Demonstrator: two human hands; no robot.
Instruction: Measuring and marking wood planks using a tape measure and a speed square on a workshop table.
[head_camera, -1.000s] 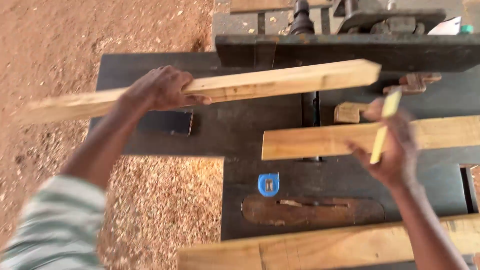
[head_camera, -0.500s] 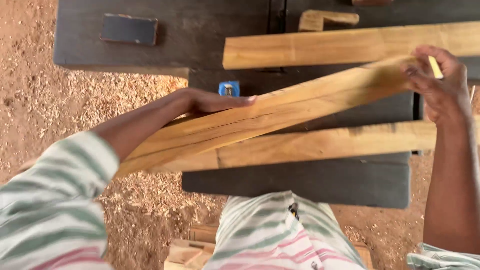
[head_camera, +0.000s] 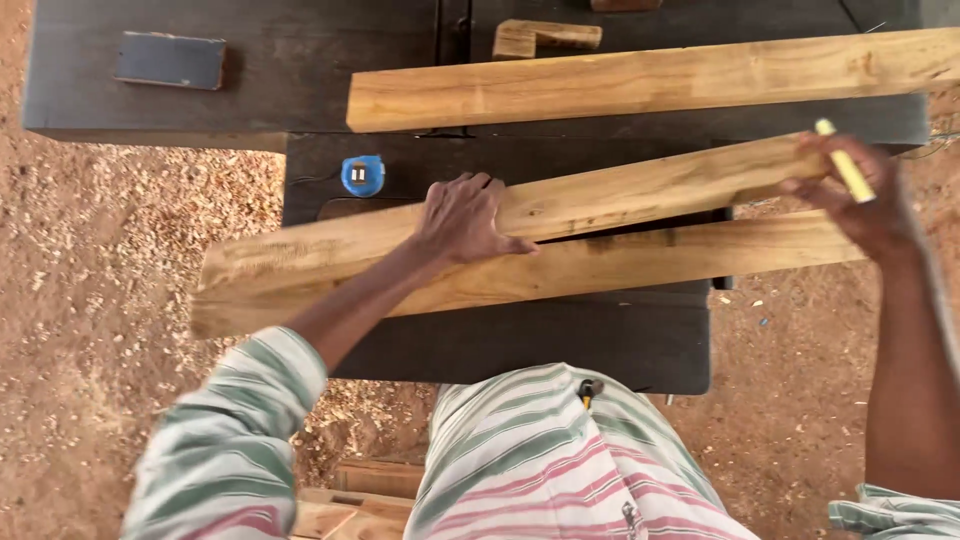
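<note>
A long pale wooden plank (head_camera: 600, 205) lies slanted across a dark metal saw table (head_camera: 560, 350). My left hand (head_camera: 462, 218) presses flat on its middle, fingers spread over the top face. My right hand (head_camera: 862, 195) grips the plank's right end and also holds a yellow pencil-like stick (head_camera: 845, 172) between its fingers. Under this plank rests a second plank (head_camera: 690, 255), lying nearly level on the table. A third plank (head_camera: 640, 85) lies farther back.
A blue tape measure (head_camera: 362, 174) sits on the table just left of my left hand. A small wood offcut (head_camera: 545, 38) and a dark flat block (head_camera: 170, 60) lie at the back. Sawdust covers the red ground (head_camera: 110, 250). Wood pieces (head_camera: 350, 495) lie by my legs.
The plank has come down from a raised tilt to rest lower on the table, over the second plank. My left hand slid toward its middle; my view moved closer.
</note>
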